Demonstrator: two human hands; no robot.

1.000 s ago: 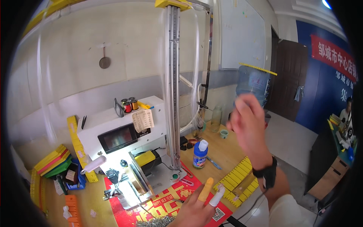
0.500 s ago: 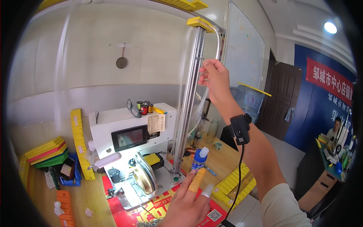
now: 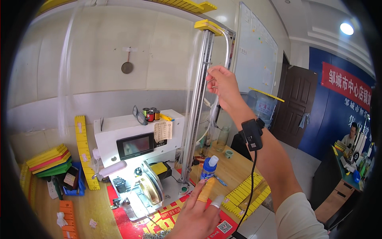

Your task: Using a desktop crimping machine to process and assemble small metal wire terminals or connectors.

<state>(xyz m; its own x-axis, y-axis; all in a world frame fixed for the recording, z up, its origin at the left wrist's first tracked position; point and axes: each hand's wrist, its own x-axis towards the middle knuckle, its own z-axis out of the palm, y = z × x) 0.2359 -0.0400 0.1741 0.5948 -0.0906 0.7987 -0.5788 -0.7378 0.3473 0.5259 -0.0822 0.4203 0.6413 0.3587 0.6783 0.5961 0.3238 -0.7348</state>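
Observation:
My right hand (image 3: 223, 85) is raised beside a tall upright metal rail (image 3: 197, 99), its thumb and fingertips pinched together. Whatever lies in that pinch is too thin to see. A black device (image 3: 252, 135) with a cable is strapped to my right forearm. Lower down, my left hand (image 3: 197, 217) is held in front of a blue bottle with a white cap (image 3: 208, 168). One finger wears a yellow finger cot (image 3: 206, 190), another a white covering (image 3: 217, 201). Its fingertips come together, and anything between them is hidden. Left of it stands a white machine (image 3: 137, 139) with a metal spool (image 3: 150, 190).
Small thread spools (image 3: 151, 114) and glasses (image 3: 139, 115) sit on the machine. Yellow notched boards (image 3: 248, 195) lie at the table's right edge; stacked coloured boards (image 3: 47, 159) stand at left. A red mat (image 3: 167, 217) is under the machine. Another person (image 3: 350, 137) sits far right.
My right hand has come down slightly along the rail, still pinched. The left hand stays nearly in place. The whole view has shifted a little.

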